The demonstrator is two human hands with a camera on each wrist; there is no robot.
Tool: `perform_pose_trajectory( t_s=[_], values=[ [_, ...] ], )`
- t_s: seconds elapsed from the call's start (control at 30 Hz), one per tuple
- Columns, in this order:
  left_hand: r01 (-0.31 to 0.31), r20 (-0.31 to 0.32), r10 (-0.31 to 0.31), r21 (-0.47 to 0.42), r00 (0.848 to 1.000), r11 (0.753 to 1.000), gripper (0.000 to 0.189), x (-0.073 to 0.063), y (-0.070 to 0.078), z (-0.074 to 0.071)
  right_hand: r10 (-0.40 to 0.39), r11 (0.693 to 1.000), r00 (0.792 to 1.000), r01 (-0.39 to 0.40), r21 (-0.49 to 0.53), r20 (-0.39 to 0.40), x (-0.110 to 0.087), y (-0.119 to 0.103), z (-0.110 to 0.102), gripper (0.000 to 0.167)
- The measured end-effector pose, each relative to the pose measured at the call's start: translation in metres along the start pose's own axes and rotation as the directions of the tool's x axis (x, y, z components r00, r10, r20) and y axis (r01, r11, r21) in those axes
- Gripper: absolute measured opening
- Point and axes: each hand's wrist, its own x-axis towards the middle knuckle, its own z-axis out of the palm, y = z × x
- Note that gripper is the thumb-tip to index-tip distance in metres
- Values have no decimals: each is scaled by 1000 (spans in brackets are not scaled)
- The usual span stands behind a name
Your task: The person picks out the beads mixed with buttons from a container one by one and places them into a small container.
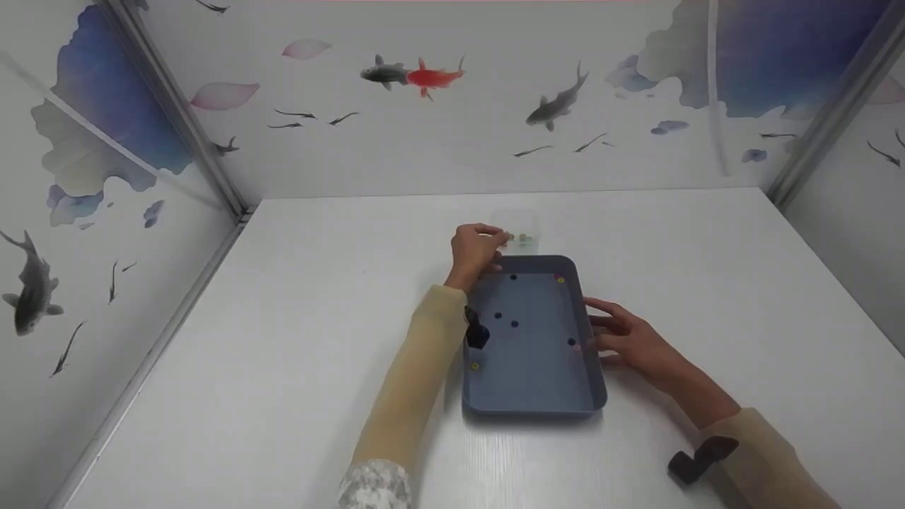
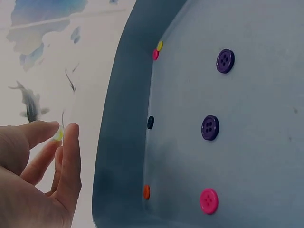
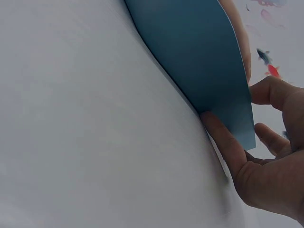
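My left hand [image 1: 477, 253] is just beyond the far left corner of the blue-grey tray [image 1: 534, 406]. Its thumb and fingertip pinch a small yellow-green button [image 2: 58, 134], partly covered by the fingers. Purple buttons [image 2: 210, 128], a pink button [image 2: 209, 201] and an orange button [image 2: 147, 192] lie in the tray. At the tray's right side is my right hand [image 1: 633, 346], its fingers spread and lightly bent. In the right wrist view the thumb [image 3: 225, 142] touches the outer wall low down, with other fingertips right at the rim.
A small clear container [image 1: 527, 244] with several coloured buttons stands behind the tray on the white table [image 1: 318, 318]. White panels printed with fish [image 1: 382, 73] enclose the table at the back and sides.
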Motion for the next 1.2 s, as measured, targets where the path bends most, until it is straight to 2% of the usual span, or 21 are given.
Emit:
perform_pose_trajectory(
  t_s=[0.43,0.67,0.8,1.0,1.2],
  values=[
    [34,-1,-34,-2,999,999,23,4,-2,-2,-10,1000,1000,10,3,9,0,-2,1,74],
    [35,17,-36,43,999,998,23,5,-2,-5,-11,1000,1000,12,-12,12,1,-2,1,73],
    [28,24,-29,39,999,999,22,5,-2,-7,-10,1000,1000,10,-12,10,1,-2,1,73],
    [8,30,-9,26,1000,1000,22,1,-1,-12,-6,1000,1000,6,-9,12,1,-4,2,73],
    [28,38,-29,19,999,999,23,-1,1,-21,-2,1000,1000,2,1,22,1,-6,2,74]
  ],
)
